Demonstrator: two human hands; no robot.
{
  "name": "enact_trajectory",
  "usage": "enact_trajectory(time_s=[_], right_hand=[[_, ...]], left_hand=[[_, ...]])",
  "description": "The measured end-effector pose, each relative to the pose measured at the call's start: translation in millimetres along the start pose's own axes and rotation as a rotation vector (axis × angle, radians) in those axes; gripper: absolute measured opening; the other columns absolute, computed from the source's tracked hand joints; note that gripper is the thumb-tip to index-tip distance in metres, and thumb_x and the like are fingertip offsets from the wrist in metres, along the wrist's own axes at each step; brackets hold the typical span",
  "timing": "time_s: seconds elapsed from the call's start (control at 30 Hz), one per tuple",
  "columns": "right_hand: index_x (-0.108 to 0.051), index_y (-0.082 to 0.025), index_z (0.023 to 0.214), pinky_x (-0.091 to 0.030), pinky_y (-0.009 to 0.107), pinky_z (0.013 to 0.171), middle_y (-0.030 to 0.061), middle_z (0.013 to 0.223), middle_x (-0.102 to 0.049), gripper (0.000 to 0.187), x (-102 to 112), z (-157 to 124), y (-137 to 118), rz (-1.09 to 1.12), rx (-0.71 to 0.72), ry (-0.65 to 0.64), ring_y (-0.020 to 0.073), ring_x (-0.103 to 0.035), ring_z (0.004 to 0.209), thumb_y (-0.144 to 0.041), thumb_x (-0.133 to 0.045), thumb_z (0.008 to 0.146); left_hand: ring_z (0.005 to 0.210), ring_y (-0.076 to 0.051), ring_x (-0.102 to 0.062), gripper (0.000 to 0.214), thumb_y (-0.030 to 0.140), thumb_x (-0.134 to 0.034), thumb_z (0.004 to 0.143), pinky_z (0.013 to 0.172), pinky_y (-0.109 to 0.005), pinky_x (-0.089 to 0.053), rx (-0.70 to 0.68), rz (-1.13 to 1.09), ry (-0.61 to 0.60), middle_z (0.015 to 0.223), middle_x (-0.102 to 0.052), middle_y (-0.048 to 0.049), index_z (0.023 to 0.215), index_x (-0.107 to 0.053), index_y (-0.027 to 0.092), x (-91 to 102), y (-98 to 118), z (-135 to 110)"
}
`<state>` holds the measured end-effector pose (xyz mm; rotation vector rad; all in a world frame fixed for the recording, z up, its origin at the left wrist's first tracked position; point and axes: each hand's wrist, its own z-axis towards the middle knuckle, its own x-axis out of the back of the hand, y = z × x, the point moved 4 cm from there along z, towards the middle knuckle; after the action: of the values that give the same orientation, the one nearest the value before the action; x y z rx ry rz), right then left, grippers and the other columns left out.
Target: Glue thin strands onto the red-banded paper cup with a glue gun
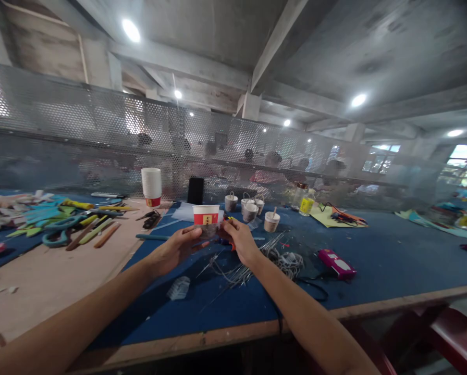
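My left hand [176, 249] and my right hand [239, 240] hold a white paper cup with a red band [206, 219] between them, above the blue table mat [393, 260]. The fingers of both hands are closed on the cup's sides. A small red and yellow tool shows by my right fingers, too hidden to name. Below my hands lies a heap of thin metal wires [241, 268] and a tangle of grey string [290, 260].
Several small paper cups with wire handles [251, 208] stand behind the held cup, with a stack of white cups [151, 185] and a black phone [195, 190]. Scissors and coloured sticks [73, 224] lie left. A pink box [337, 263] lies right. A mesh screen [100, 135] hides other people.
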<state>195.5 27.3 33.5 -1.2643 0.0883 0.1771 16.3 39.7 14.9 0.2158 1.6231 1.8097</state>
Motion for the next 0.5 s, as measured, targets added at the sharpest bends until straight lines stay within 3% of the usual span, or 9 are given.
enact_trajectory(time_s=[0.13, 0.3, 0.5], right_hand=[[-0.065, -0.022, 0.087, -0.055, 0.032, 0.087, 0.0019, 0.087, -0.073, 0.033, 1.4, -2.1, -5.4, -0.128, 0.111, 0.006, 0.0192, -0.069, 0.087, -0.054, -0.063, 0.087], [-0.066, -0.021, 0.104, -0.054, 0.034, 0.094, 0.0061, 0.107, -0.075, 0.039, -1.1, -2.4, -3.0, -0.234, 0.167, -0.011, 0.0217, -0.071, 0.102, -0.049, -0.077, 0.079], [-0.063, -0.021, 0.106, -0.057, 0.035, 0.089, 0.0073, 0.109, -0.075, 0.044, -2.6, -4.9, -1.2, -0.251, 0.175, -0.018, 0.0224, -0.072, 0.099, -0.048, -0.081, 0.076]], left_hand=[[0.142, -0.033, -0.054, 0.038, 0.042, -0.068, 0.094, 0.113, -0.044, -0.046, -0.001, 0.011, 0.018, 0.141, -0.070, -0.0101, 0.126, -0.077, 0.024, -5.5, 5.9, -2.9], [0.136, -0.033, -0.060, 0.035, 0.041, -0.074, 0.090, 0.106, -0.041, -0.052, 0.002, 0.023, 0.103, 0.134, -0.074, -0.0124, 0.118, -0.079, 0.020, -6.0, 8.4, -5.7], [0.116, -0.029, -0.071, 0.032, 0.036, -0.087, 0.078, 0.103, -0.041, -0.053, -0.045, 0.039, 0.247, 0.121, -0.079, -0.0110, 0.105, -0.079, 0.019, 0.7, 7.3, -2.0]])
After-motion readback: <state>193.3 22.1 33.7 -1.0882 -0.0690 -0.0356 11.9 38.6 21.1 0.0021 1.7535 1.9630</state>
